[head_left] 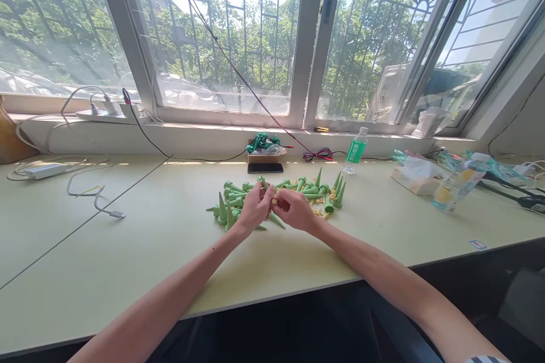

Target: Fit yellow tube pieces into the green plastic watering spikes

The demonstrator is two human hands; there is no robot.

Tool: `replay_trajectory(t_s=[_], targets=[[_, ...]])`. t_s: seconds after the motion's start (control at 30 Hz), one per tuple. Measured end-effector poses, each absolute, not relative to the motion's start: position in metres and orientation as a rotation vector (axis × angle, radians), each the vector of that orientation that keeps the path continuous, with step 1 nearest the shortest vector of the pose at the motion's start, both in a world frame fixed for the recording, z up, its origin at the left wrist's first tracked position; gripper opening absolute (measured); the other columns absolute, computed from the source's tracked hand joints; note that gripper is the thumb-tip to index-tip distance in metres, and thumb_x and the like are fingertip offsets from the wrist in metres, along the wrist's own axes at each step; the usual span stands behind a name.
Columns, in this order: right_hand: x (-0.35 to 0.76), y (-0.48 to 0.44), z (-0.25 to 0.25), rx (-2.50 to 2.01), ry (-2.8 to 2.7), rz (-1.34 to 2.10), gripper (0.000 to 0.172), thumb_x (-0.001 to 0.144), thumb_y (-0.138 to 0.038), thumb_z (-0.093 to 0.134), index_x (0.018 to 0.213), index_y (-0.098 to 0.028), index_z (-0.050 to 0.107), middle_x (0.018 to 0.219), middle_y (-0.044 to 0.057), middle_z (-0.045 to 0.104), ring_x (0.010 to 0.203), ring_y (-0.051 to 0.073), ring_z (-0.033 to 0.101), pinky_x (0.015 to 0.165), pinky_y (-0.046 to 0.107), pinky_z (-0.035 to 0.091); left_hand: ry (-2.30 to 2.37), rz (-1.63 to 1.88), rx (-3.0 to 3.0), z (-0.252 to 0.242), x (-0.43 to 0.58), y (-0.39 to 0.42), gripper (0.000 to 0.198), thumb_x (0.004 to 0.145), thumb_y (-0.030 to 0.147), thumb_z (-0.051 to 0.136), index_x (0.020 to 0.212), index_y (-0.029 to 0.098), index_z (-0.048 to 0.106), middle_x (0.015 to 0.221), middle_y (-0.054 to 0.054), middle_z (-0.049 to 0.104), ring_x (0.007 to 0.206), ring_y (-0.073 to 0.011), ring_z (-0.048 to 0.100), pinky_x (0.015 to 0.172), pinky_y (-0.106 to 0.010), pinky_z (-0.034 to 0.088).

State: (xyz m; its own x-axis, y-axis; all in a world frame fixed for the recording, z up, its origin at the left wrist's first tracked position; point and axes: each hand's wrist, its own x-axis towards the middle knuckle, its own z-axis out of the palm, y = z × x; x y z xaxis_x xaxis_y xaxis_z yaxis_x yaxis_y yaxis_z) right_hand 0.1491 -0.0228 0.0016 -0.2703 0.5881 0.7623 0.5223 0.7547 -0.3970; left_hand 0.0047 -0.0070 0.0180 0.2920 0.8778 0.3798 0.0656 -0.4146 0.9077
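Observation:
Over the middle of the table, my left hand (254, 209) is closed around a green plastic watering spike (263, 182), whose tip pokes up above the fingers. My right hand (297, 211) meets it, thumb and fingers pinching a small yellow plastic piece (274, 202) against the held spike. How the two parts join is hidden by my fingers. Around both hands lie many more green spikes (234, 205), some upright, others on their sides. Several loose yellow pieces (317, 202) are scattered among the spikes to the right.
Behind the pile are a black phone (265, 168) and a small box (261, 157) with green items. A green-labelled bottle (356, 151) stands at the back right. Further right are a tissue box (415, 175) and another bottle (460, 184). A cable (100, 204) lies left.

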Motion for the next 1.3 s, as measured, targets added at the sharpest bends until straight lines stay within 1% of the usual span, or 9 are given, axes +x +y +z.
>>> replay_trajectory(t_s=[0.17,0.3,0.47,0.53,0.73,0.9,1.13,1.3], targets=[[0.1499,-0.0237,0.0024,-0.850,-1.946,0.087,0.015,0.081,-0.024,0.057,0.071,-0.020,0.047,0.060,-0.004,0.051,0.052,0.009,0.043,0.053,0.021,0.038,0.887,1.225,1.722,0.0195,0.0050,-0.0082,0.032,0.086,0.051,0.051,0.079,0.021,0.043,0.054,0.006,0.049,0.035,-0.0083,0.043,0.032,-0.020,0.034],[0.1511,-0.0249,0.0038,-0.857,-1.970,0.088,0.011,0.082,-0.025,0.057,0.075,-0.020,0.050,0.060,-0.003,0.052,0.052,0.009,0.043,0.053,0.021,0.038,0.914,1.270,1.736,0.0199,0.0047,-0.0080,0.031,0.086,0.051,0.051,0.084,0.021,0.046,0.057,0.005,0.053,0.037,-0.0086,0.044,0.034,-0.020,0.035],[0.1508,-0.0257,0.0055,-0.852,-1.945,0.067,0.012,0.085,-0.027,0.055,0.077,-0.019,0.051,0.061,-0.003,0.052,0.051,0.008,0.043,0.053,0.021,0.037,0.976,1.383,1.797,0.0212,0.0036,-0.0083,0.030,0.086,0.050,0.052,0.086,0.020,0.051,0.067,0.000,0.063,0.053,-0.0118,0.057,0.049,-0.021,0.043],[0.1504,-0.0257,0.0058,-0.849,-1.938,0.075,0.012,0.086,-0.026,0.055,0.077,-0.019,0.050,0.060,-0.003,0.052,0.050,0.008,0.042,0.052,0.020,0.037,0.988,1.413,1.808,0.0219,0.0033,-0.0087,0.030,0.085,0.049,0.052,0.086,0.020,0.052,0.070,-0.001,0.064,0.058,-0.0131,0.059,0.053,-0.022,0.044],[0.1506,-0.0255,0.0055,-0.879,-1.930,0.114,0.016,0.088,-0.028,0.052,0.075,-0.019,0.049,0.060,-0.003,0.050,0.050,0.008,0.040,0.051,0.020,0.035,1.010,1.434,1.813,0.0226,0.0031,-0.0091,0.030,0.085,0.049,0.052,0.085,0.020,0.053,0.068,-0.001,0.063,0.057,-0.0138,0.058,0.051,-0.022,0.041],[0.1512,-0.0251,0.0050,-0.908,-1.932,0.129,0.019,0.088,-0.030,0.052,0.073,-0.019,0.049,0.058,-0.004,0.048,0.050,0.008,0.038,0.051,0.021,0.034,0.993,1.447,1.797,0.0230,0.0030,-0.0092,0.031,0.083,0.050,0.055,0.084,0.019,0.054,0.070,-0.002,0.065,0.061,-0.0156,0.061,0.054,-0.024,0.044],[0.1508,-0.0259,0.0075,-0.875,-1.925,0.122,0.025,0.086,-0.030,0.054,0.066,-0.019,0.043,0.055,-0.004,0.045,0.048,0.008,0.036,0.050,0.021,0.032,1.026,1.428,1.850,0.0210,0.0022,-0.0084,0.028,0.085,0.047,0.053,0.080,0.019,0.052,0.069,-0.002,0.064,0.061,-0.0149,0.061,0.055,-0.024,0.044],[0.1501,-0.0248,0.0076,-0.896,-1.890,0.155,0.023,0.086,-0.032,0.055,0.068,-0.019,0.046,0.054,-0.005,0.046,0.047,0.007,0.038,0.049,0.020,0.032,1.004,1.424,1.805,0.0216,0.0021,-0.0073,0.029,0.084,0.047,0.054,0.079,0.019,0.051,0.066,0.000,0.061,0.057,-0.0127,0.058,0.052,-0.022,0.043]])
